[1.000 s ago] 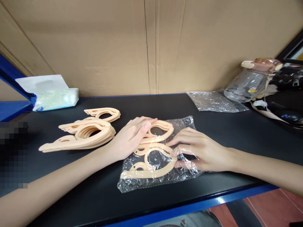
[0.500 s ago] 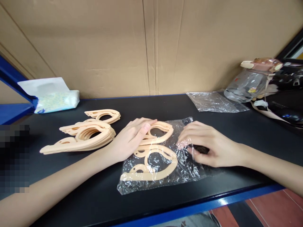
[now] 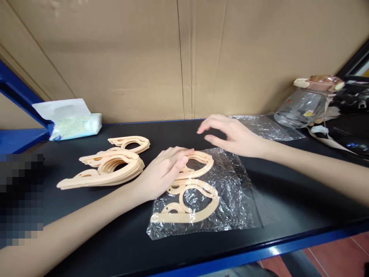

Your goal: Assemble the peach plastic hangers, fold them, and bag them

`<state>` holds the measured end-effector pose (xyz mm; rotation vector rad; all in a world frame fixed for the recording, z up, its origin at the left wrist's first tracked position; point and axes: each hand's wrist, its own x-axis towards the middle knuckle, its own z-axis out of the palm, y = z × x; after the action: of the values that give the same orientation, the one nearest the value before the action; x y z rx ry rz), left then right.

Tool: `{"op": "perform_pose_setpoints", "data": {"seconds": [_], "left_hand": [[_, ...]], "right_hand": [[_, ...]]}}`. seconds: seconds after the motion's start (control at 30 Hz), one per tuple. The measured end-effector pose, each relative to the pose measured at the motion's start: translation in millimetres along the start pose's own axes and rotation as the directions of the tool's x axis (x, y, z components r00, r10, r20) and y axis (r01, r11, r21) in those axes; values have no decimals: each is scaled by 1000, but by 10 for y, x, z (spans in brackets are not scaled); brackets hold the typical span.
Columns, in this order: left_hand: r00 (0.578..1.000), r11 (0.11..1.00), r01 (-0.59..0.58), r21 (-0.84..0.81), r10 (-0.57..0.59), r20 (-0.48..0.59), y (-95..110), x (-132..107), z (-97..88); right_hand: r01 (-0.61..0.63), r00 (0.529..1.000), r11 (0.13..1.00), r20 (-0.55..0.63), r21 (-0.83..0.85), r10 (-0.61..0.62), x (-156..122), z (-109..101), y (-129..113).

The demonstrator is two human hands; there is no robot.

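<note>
My left hand [image 3: 163, 171] lies flat with fingers stretched out on the beige plastic hanger pieces [image 3: 187, 192] that stick out of a clear plastic bag [image 3: 230, 200] on the black table [image 3: 288, 184]. My right hand [image 3: 230, 134] hovers above the table behind the bag, fingers loosely apart, holding nothing. A stack of the same beige hanger pieces [image 3: 106, 167] lies to the left of my left hand.
A pack of tissues [image 3: 69, 119] rests at the back left by a blue shelf frame [image 3: 20, 100]. Another clear bag [image 3: 265, 125] and a clear bottle [image 3: 308, 102] lie at the back right. A cardboard wall stands behind. The blue table edge runs along the front.
My right hand has let go of the bag's right side and lifted up and back, away from it. The bag now lies spread flat. My left hand has stayed on the pieces.
</note>
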<state>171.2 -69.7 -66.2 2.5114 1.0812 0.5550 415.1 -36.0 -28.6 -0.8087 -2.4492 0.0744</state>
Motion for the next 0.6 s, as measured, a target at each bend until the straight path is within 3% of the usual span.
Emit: {"op": "perform_pose_setpoints", "data": {"seconds": [0.13, 0.3, 0.47, 0.6], "left_hand": [[1000, 1000, 0, 31, 0, -4, -7, -4, -1], [999, 999, -28, 29, 28, -20, -35, -18, 11], [999, 999, -39, 25, 39, -23, -52, -9, 19], [998, 998, -53, 23, 53, -22, -56, 1, 23]], "right_hand": [[140, 987, 988, 72, 66, -144, 546, 290, 29], [216, 951, 969, 200, 116, -236, 1124, 731, -49], [214, 939, 968, 246, 129, -240, 1406, 1048, -150], [178, 939, 972, 268, 153, -214, 1472, 1148, -176]]}}
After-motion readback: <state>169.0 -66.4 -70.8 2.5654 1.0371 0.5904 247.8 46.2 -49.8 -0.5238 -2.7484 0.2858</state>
